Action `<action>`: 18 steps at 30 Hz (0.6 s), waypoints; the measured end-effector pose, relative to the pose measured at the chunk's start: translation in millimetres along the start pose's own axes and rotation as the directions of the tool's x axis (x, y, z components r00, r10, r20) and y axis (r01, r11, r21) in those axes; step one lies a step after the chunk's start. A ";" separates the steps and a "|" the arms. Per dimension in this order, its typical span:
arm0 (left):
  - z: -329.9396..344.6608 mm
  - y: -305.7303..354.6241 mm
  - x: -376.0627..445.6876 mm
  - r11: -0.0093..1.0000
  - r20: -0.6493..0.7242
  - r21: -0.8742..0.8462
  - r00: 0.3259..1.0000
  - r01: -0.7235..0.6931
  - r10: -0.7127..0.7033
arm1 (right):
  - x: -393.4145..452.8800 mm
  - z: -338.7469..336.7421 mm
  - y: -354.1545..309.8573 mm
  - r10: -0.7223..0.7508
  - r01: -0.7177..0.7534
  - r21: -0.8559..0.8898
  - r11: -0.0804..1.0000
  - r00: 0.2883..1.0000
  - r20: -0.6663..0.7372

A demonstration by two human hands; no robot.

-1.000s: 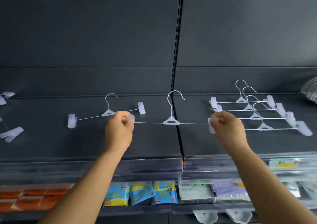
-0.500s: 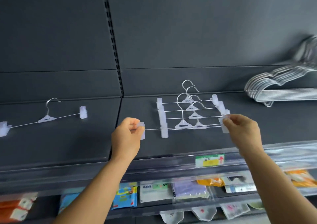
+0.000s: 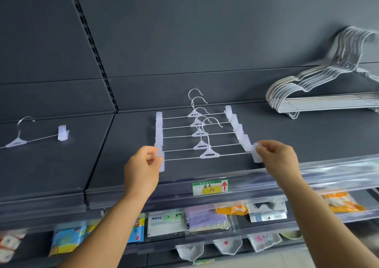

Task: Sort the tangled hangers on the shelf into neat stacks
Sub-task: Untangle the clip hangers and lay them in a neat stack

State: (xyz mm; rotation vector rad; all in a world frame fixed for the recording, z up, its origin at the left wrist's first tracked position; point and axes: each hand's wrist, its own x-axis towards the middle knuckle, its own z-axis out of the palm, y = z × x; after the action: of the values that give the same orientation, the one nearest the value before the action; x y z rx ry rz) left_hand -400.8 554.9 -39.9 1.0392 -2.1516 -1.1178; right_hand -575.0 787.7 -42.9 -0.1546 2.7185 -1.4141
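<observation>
Both hands pinching one clip hanger at the front of the row on the shelf

Left hand [image 3: 141,170] has its grip pressed together on the left clip [image 3: 161,161], right hand [image 3: 275,158] pinches the right clip [image 3: 256,154], so the hanger [image 3: 209,154] sits level between them, just in front of four more clip hangers [image 3: 196,128] lined up on the dark shelf [image 3: 307,140]. One stray hanger [image 3: 37,138] lies well off to the left, and a stack of wire hangers [image 3: 320,91] sits far right.

Clip hangers [image 3: 202,133] mid-shelf [image 3: 61,171], lone hanger [image 3: 37,137] left, stacked hangers [image 3: 320,91] far right.
</observation>
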 end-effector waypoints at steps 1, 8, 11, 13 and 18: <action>1.0 0.2 -0.4 1.000 0.001 0.009 1.000 0.001 -0.001 | 1.1 -0.3 1.1 -0.001 0.001 -0.016 1.000 1.000 0.009; 1.5 -3.2 1.8 0.997 0.018 0.074 1.000 0.010 -0.011 | 3.4 -2.3 0.9 -0.031 0.038 -0.094 0.995 0.997 0.069; 1.3 -4.3 1.6 0.996 0.018 0.094 1.000 -0.008 0.006 | 3.2 -1.0 0.3 -0.032 0.038 -0.117 0.992 0.998 0.059; 1.6 -5.7 1.3 0.994 0.001 0.105 1.000 -0.029 0.029 | 3.1 0.2 0.0 -0.032 0.039 -0.136 0.990 0.998 0.057; 0.9 -6.6 2.4 0.993 0.010 0.113 0.999 -0.038 0.038 | 1.7 3.8 -1.5 -0.022 0.032 -0.162 0.986 0.998 0.064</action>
State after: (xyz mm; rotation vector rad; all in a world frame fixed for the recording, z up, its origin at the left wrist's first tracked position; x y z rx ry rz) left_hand -400.3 551.0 -45.7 1.0398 -2.2545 -0.9938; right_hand -576.2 783.6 -43.9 -0.2415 2.7895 -1.1707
